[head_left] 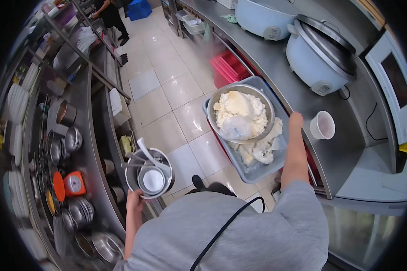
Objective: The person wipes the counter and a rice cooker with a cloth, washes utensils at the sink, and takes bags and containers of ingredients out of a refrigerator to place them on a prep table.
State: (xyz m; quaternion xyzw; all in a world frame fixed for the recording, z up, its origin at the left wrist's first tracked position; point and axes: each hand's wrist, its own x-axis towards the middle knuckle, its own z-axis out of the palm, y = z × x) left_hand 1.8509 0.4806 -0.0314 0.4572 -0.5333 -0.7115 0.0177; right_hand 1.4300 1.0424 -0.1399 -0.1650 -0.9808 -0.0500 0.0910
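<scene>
Tiled floor (pixel 181 90) runs through the frame's upper centre. At lower left of centre, I observe the left hand (pixel 134 199) gripping a metal pot (pixel 169 183) by its rim; a white utensil (pixel 144 147) stands inside. Right of centre, the right hand (pixel 296 120) is near a white cup (pixel 322 125); its grip I cannot tell.

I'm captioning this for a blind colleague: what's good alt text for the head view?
A person's left hand grips a round silver metal pot holding a white long-handled utensil and a smaller round grey container, while the right hand is near a grey metal counter's edge. Ahead, a round metal bowl of white rice-like food sits over a grey-blue plastic tub.
</scene>
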